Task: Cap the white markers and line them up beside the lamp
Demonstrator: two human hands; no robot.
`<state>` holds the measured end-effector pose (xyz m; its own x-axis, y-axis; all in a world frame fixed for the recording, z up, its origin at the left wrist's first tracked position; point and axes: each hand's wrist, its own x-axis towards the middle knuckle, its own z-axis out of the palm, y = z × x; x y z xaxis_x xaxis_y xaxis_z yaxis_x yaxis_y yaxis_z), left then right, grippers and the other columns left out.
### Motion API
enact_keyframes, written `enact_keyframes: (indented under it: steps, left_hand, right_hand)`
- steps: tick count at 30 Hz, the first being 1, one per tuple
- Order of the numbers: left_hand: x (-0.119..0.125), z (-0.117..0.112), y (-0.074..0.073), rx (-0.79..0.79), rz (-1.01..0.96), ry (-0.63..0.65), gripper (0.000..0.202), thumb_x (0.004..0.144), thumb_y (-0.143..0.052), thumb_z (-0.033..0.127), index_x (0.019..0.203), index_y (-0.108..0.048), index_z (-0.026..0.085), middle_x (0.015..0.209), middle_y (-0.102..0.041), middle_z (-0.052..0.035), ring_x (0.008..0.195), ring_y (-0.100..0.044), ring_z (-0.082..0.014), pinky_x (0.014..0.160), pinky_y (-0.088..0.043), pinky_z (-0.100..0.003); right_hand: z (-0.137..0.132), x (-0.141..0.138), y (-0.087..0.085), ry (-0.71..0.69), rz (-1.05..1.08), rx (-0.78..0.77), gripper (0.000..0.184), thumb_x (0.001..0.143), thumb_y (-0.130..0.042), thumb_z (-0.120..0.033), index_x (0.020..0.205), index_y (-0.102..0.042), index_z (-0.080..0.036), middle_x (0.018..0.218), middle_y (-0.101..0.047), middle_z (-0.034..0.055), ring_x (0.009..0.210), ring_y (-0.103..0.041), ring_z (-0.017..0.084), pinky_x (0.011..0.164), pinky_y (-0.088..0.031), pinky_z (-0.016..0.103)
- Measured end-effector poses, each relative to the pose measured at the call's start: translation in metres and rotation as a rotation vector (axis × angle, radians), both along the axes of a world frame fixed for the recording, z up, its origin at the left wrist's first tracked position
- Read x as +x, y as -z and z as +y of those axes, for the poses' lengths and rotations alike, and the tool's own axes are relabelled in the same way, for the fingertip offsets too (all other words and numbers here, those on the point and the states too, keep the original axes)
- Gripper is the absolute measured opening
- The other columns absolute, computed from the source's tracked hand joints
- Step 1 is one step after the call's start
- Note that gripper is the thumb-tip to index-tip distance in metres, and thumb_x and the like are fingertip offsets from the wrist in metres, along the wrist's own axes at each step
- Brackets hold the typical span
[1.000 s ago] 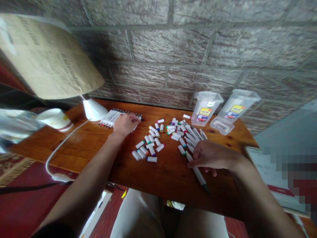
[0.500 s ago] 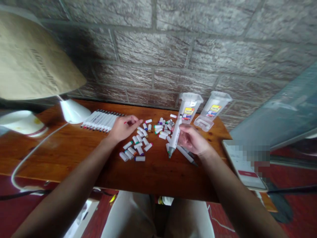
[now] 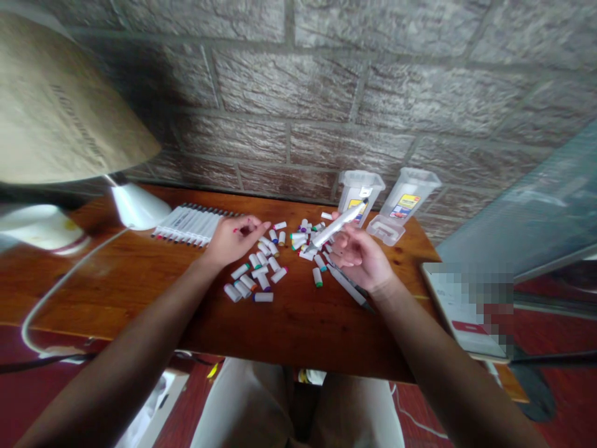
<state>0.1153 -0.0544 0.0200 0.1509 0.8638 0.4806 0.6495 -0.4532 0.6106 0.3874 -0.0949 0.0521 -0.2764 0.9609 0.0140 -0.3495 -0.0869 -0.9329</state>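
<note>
In the head view my right hand [image 3: 361, 258] grips a white marker [image 3: 338, 225] between thumb and fingers. The marker is held above the table at a slant, its uncapped grey end pointing down to the left and its dark end up to the right. My left hand [image 3: 233, 242] rests on the table, loosely curled, thumb apart from the fingers, with nothing visible in it. Beside it lies a row of white markers [image 3: 186, 225] with dark ends. Several loose marker caps [image 3: 262, 261] with coloured ends are scattered between my hands. Uncapped markers [image 3: 347, 286] lie under my right hand.
Two clear plastic cases [image 3: 413, 193] with yellow-blue labels stand by the brick wall. At the left are a lamp [image 3: 135, 208] with a paper shade and a white cup [image 3: 46, 230]. A white tablet-like object [image 3: 459, 311] sits at the table's right edge.
My right hand has turned the marker from nearly upright to a flatter slant, its grey end swinging up and left. The left hand stays in place.
</note>
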Motion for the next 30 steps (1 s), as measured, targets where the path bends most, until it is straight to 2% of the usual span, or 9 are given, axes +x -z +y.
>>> enact_keyframes:
  steps: [3, 4, 8, 12, 15, 19, 22, 27, 30]
  left_hand:
    - [0.004, -0.003, -0.001, -0.049, -0.027, 0.048, 0.042, 0.088, -0.054, 0.052, 0.069, -0.067, 0.017, 0.065, -0.067, -0.0019, 0.060, -0.057, -0.0124, 0.063, -0.046, -0.024]
    - [0.006, -0.004, -0.001, -0.088, -0.040, 0.097, 0.042, 0.088, -0.055, 0.052, 0.071, -0.067, 0.017, 0.066, -0.067, -0.0021, 0.061, -0.058, -0.0127, 0.063, -0.046, -0.024]
    - [0.013, -0.009, -0.004, -0.250, -0.191, 0.230, 0.044, 0.088, -0.056, 0.055, 0.070, -0.068, 0.017, 0.064, -0.066, -0.0027, 0.059, -0.057, -0.0135, 0.060, -0.046, -0.025]
    - [0.024, -0.018, -0.011, -0.456, -0.246, 0.466, 0.046, 0.089, -0.055, 0.056, 0.067, -0.067, 0.017, 0.069, -0.069, -0.0046, 0.065, -0.060, -0.0143, 0.067, -0.048, -0.026]
    - [0.030, -0.024, -0.014, -0.590, -0.300, 0.575, 0.045, 0.088, -0.056, 0.058, 0.073, -0.067, 0.017, 0.063, -0.065, -0.0024, 0.058, -0.057, -0.0120, 0.060, -0.046, -0.024]
    - [0.032, -0.027, -0.016, -0.667, -0.385, 0.622, 0.043, 0.084, -0.062, 0.058, 0.081, -0.068, 0.016, 0.055, -0.056, 0.0025, 0.048, -0.044, -0.0075, 0.049, -0.035, -0.020]
    - [0.031, -0.027, -0.015, -0.709, -0.449, 0.643, 0.044, 0.080, -0.067, 0.059, 0.082, -0.068, 0.015, 0.053, -0.052, 0.0037, 0.046, -0.040, -0.0062, 0.046, -0.031, -0.019]
    - [0.028, -0.026, -0.014, -0.746, -0.484, 0.695, 0.050, 0.072, -0.073, 0.061, 0.086, -0.070, 0.013, 0.058, -0.058, 0.0018, 0.049, -0.048, -0.0075, 0.049, -0.038, -0.019]
    - [0.028, -0.026, -0.014, -0.739, -0.516, 0.672, 0.052, 0.064, -0.080, 0.061, 0.078, -0.068, 0.013, 0.060, -0.061, 0.0009, 0.050, -0.049, -0.0072, 0.049, -0.040, -0.019]
  right_hand:
    - [-0.005, -0.001, 0.005, -0.075, -0.048, 0.053, 0.039, 0.070, -0.068, -0.040, 0.107, -0.063, -0.026, 0.077, -0.068, -0.0007, 0.044, -0.025, 0.006, 0.040, -0.021, 0.021]
    - [-0.006, -0.002, 0.008, -0.121, -0.046, 0.077, 0.038, 0.070, -0.068, -0.040, 0.105, -0.063, -0.026, 0.079, -0.070, 0.0008, 0.044, -0.029, 0.007, 0.039, -0.022, 0.021]
    - [-0.011, -0.008, 0.015, -0.249, -0.109, 0.058, 0.022, 0.078, -0.065, -0.038, 0.094, -0.065, -0.023, 0.075, -0.070, 0.0019, 0.045, -0.043, 0.009, 0.040, -0.026, 0.020]
    - [-0.013, -0.016, 0.019, -0.339, -0.126, 0.130, 0.018, 0.085, -0.068, -0.038, 0.093, -0.067, -0.022, 0.080, -0.069, 0.0004, 0.045, -0.045, 0.005, 0.043, -0.030, 0.019]
    - [-0.013, -0.021, 0.022, -0.376, -0.159, 0.191, 0.016, 0.088, -0.068, -0.037, 0.093, -0.068, -0.022, 0.083, -0.068, 0.0002, 0.047, -0.047, 0.005, 0.045, -0.035, 0.019]
    - [-0.013, -0.021, 0.024, -0.423, -0.217, 0.239, 0.020, 0.090, -0.065, -0.039, 0.092, -0.070, -0.019, 0.067, -0.058, -0.0024, 0.049, -0.047, 0.006, 0.047, -0.037, 0.020]
    - [-0.014, -0.020, 0.024, -0.494, -0.226, 0.232, 0.021, 0.091, -0.064, -0.039, 0.095, -0.070, -0.019, 0.066, -0.054, -0.0033, 0.049, -0.044, 0.006, 0.047, -0.035, 0.020]
    - [-0.015, -0.023, 0.024, -0.503, -0.209, 0.229, 0.024, 0.090, -0.066, -0.040, 0.086, -0.065, -0.017, 0.062, -0.051, -0.0047, 0.051, -0.044, 0.006, 0.048, -0.033, 0.020]
    - [-0.015, -0.025, 0.024, -0.452, -0.213, 0.184, 0.027, 0.085, -0.072, -0.040, 0.081, -0.057, -0.018, 0.063, -0.051, -0.0058, 0.051, -0.045, 0.006, 0.048, -0.035, 0.019]
